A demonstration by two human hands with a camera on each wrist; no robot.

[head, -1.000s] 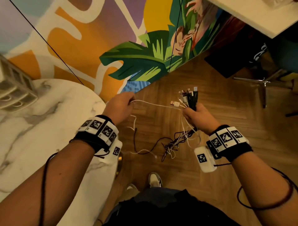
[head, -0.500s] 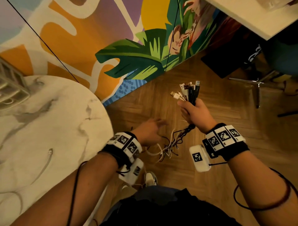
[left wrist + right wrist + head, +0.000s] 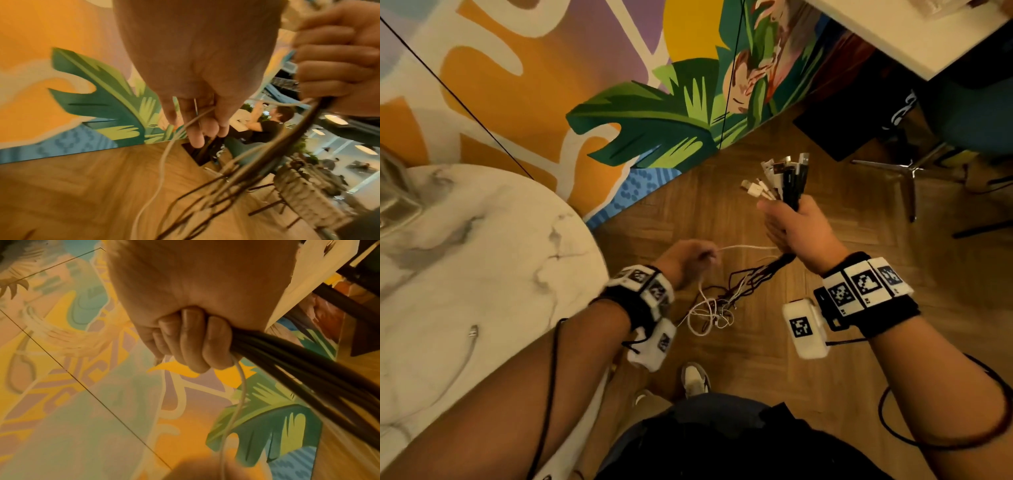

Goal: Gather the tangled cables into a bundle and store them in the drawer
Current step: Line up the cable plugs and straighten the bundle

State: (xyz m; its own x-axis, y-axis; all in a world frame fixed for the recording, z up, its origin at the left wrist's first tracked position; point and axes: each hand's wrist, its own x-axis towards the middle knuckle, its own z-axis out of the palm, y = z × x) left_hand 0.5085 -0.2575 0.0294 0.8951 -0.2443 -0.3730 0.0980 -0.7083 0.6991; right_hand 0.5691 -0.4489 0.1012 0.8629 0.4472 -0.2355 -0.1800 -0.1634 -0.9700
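My right hand [image 3: 796,229] grips a bundle of black and white cables [image 3: 787,181] just below their plug ends, which stick up above the fist. In the right wrist view its fingers [image 3: 195,340] curl round the black cables [image 3: 308,373]. The loose cable ends hang down in a tangle [image 3: 717,308] above the wooden floor. My left hand [image 3: 690,258] pinches one white cable [image 3: 743,247] that runs across to the right fist; the left wrist view shows this white cable [image 3: 164,155] caught between thumb and fingers. No drawer is in view.
A round marble table [image 3: 465,274] stands at the left with a cable end [image 3: 472,332] lying on it. A painted mural wall [image 3: 585,85] runs behind. A white desk corner [image 3: 911,34], a dark bag and a chair base [image 3: 904,168] are at the upper right. My shoes [image 3: 695,378] are below.
My left hand let go of the white cable it held high at the left, dropped toward the hanging tangle, and now pinches a white cable lower down. The right hand kept its grip.
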